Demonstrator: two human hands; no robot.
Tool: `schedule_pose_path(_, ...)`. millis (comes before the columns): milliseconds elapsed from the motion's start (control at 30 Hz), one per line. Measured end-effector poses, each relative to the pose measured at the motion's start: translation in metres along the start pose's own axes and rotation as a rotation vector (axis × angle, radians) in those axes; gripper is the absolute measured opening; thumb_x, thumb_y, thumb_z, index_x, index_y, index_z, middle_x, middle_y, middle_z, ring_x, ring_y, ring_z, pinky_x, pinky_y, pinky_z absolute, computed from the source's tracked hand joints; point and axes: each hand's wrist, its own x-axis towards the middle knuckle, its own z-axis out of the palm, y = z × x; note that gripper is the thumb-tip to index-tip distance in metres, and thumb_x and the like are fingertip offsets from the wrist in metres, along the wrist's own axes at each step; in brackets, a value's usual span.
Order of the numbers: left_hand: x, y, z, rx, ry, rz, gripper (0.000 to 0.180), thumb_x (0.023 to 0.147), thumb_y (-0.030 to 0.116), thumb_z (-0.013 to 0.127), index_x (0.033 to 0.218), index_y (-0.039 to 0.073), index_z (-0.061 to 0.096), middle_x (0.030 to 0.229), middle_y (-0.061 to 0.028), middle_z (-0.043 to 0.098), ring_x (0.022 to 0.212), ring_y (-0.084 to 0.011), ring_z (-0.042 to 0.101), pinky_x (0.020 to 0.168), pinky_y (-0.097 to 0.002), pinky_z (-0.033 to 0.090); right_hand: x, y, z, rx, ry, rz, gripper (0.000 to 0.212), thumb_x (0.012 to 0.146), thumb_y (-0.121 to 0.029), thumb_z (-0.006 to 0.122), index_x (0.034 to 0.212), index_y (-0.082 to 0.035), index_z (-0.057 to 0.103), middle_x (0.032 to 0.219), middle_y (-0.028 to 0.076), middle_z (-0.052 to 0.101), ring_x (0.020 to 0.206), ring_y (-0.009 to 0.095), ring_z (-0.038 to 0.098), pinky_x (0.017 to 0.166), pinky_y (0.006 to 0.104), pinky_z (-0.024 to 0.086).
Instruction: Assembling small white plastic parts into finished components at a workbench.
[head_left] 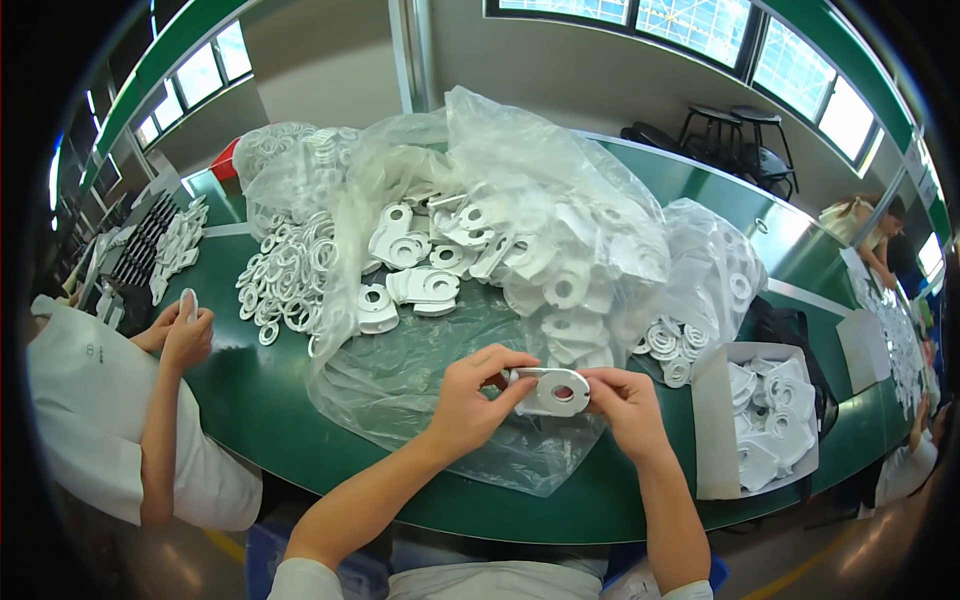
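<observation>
Between my two hands, above the near part of the table, is a white plastic part (548, 391) with a round ring-shaped end and a hole through it. My left hand (476, 392) pinches its left end between thumb and fingers. On the other side, my right hand (622, 405) grips the rim of the ring end. Beyond my hands lies a large clear plastic bag (460, 420), spread open, with many similar white parts (435, 288) spilling from its mouth and more showing through the film.
White rings (290, 275) are heaped at the left, below a bagged pile. Right of me stand a cardboard box (716, 440) of white parts and another bag (710, 260). A co-worker (110, 400) sits at the left holding a white piece. Stools (735, 130) stand behind the green table (450, 515).
</observation>
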Motion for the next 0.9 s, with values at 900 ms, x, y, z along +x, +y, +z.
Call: schedule_pose_path(900,-0.005,0.006,0.019,0.674,-0.169,0.558,0.052,0.068,0.02,0.074,0.112,-0.001,0.057,0.106,-0.0123,0.056,0.099,-0.0296,0.056,0.086,-0.0396,0.047,-0.007,0.045,0.026,0.365,0.092,-0.014,0.026,0.099,-0.019,0.047,0.11,0.001,0.058,0.101,0.007,0.062,0.09,0.013,0.06,0.076,0.0276,0.05)
